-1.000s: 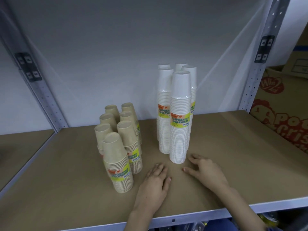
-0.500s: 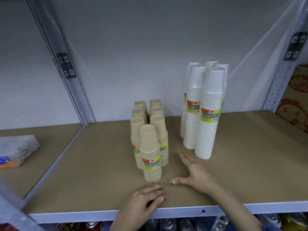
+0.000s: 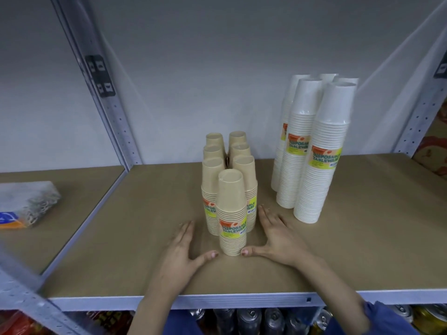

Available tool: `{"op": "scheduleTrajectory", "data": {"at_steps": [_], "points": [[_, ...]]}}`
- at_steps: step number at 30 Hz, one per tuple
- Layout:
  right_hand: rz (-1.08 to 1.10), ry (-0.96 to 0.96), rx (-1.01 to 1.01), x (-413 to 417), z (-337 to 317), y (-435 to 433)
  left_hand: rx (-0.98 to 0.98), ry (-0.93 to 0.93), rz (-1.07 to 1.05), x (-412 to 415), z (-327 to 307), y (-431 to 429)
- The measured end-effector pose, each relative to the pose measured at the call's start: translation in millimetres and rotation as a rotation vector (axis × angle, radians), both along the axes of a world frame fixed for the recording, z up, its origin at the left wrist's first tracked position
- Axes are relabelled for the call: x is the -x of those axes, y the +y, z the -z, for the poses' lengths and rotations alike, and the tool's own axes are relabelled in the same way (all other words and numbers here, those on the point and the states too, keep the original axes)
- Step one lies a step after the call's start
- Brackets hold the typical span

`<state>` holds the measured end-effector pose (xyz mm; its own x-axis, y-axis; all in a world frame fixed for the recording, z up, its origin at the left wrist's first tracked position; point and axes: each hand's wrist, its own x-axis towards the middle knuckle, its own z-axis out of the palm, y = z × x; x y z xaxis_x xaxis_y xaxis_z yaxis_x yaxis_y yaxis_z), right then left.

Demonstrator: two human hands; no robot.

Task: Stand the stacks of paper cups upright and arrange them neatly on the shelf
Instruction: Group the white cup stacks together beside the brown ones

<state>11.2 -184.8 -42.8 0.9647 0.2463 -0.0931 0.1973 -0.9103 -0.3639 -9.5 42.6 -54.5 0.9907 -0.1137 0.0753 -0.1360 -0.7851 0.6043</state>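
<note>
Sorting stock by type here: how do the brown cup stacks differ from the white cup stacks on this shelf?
The brown cup stacks are short; the white cup stacks rise far taller. The brown ones sit mid-shelf between the left hand and right hand; the white ones stand apart to the right, untouched. Seven brown tops show, about five white. All stand upright, mouths down, with yellow-green labels.

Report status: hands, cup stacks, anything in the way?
Both hands open, left hand and right hand flat on shelf flanking front brown stack. Brown and white stacks all upright, grouped. Nothing in the way.
</note>
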Motion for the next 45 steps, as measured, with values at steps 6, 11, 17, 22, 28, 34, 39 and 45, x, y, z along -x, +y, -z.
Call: {"op": "scheduleTrajectory", "data": {"at_steps": [6,11,17,22,28,34,39,45], "points": [[-0.007,0.014,0.008,-3.7,-1.1,1.9,-0.200,0.027,0.081,-12.8,-1.8,-3.4],[-0.031,0.034,0.014,-3.3,-4.7,3.1,-0.231,0.032,0.124,-16.8,-2.4,-4.6],[-0.029,0.038,0.025,-5.5,-3.1,5.4,-0.230,0.050,0.181,-18.5,-6.3,-6.2],[-0.030,0.031,0.027,-7.3,-0.3,8.1,-0.234,0.070,0.175,-19.6,-5.0,-6.3],[-0.024,0.023,0.026,-5.8,-1.4,8.3,-0.262,0.094,0.182,-20.3,-5.5,-6.1],[-0.021,0.021,0.018,-6.7,-1.5,7.5,-0.274,0.094,0.184,-20.7,-6.3,-7.0],[-0.023,0.034,0.007,-8.2,-1.0,5.6,-0.271,0.079,0.181,-19.2,-6.9,-7.9],[-0.020,0.045,0.002,-7.5,-2.7,4.7,-0.281,0.084,0.177,-17.1,-8.2,-8.9]]}}
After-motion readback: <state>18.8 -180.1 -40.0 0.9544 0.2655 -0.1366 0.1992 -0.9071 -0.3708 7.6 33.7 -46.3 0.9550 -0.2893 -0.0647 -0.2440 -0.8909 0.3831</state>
